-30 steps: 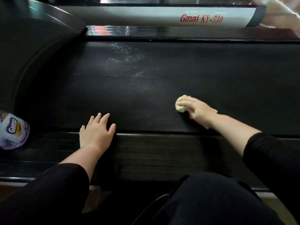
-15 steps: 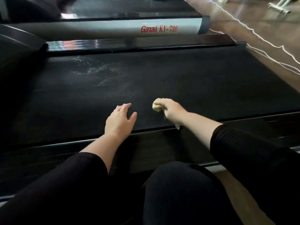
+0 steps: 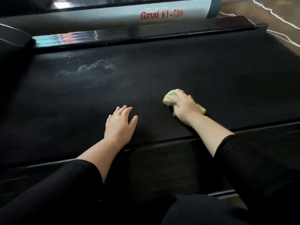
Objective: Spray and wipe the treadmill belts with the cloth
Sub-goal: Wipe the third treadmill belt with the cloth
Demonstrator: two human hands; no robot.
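Belt (image 3: 211, 75) open rightward; spray residue (image 3: 97, 65) far-left. Left hand (image 3: 119, 125) flat, empty, near edge; right hand (image 3: 184, 106) grips cloth (image 3: 169, 98).

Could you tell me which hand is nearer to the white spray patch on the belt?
Left. The left hand lies flat on the belt, this side of the spray patch; the right hand, gripping the cloth, is farther right.

Most of the cloth (image 3: 169, 97) under the blurred right hand (image 3: 184, 106)
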